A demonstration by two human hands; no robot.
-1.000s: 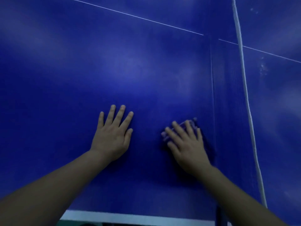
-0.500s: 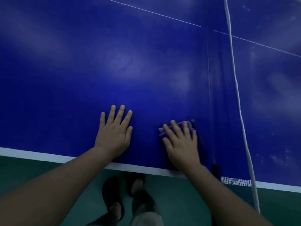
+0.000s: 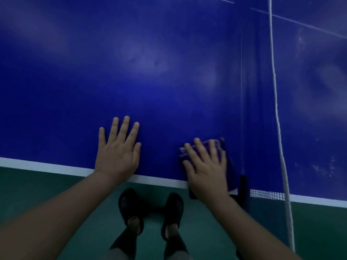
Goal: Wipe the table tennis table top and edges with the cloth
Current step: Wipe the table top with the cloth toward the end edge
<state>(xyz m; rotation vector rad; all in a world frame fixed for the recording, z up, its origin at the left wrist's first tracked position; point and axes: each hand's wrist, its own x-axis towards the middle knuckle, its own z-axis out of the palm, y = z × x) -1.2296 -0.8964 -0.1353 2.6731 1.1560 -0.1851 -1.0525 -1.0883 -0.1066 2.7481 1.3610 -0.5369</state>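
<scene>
You are pressing the cloth (image 3: 210,147) flat under your right hand (image 3: 207,171), fingers spread and straight rather than curled, so the palm is bearing on the fabric and holding it against the table top (image 3: 150,72) instead of bunching it; the purple cloth is lying right at the near edge, its lower part drooping over the white border line (image 3: 47,167), which is putting it where, in my judgement, you are meaning to take in the edge as well as the surface; your left hand (image 3: 119,149) is resting open and flat on the bare blue surface just beside it, holding nothing, seemingly bracing you as you are leaning over; the two hands are sitting apart, not touching; the cloth is working just beside the net (image 3: 262,128) and its black post (image 3: 242,186), so you are risking a snag there if you are sweeping rightward; dusty smears are showing beyond the net cord (image 3: 275,91), suggesting that side is waiting for its wipe; your feet in dark sandals (image 3: 131,205) are standing close under the edge on the green floor (image 3: 37,194)
</scene>
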